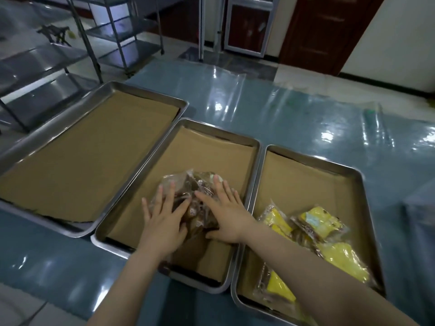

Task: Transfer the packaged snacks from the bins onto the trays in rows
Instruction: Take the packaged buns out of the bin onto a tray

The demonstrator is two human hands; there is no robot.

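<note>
Three steel trays lined with brown paper lie side by side on the table. In the middle tray (255, 147) sits a heap of clear packets with brown snacks (188, 184). My left hand (162, 220) rests flat on the heap's left side, fingers spread. My right hand (223, 212) lies flat on its right side, fingers straight and spread. The right tray (317, 161) holds several yellow snack packets (322, 222) in a loose pile along its near right part. The left tray (138, 90) holds only its paper liner.
The table (294, 109) is covered with blue cloth under shiny clear plastic sheet. Metal shelf racks (122, 31) stand beyond the table at the far left. A dark wooden door (329, 31) is at the back right. No bins are in view.
</note>
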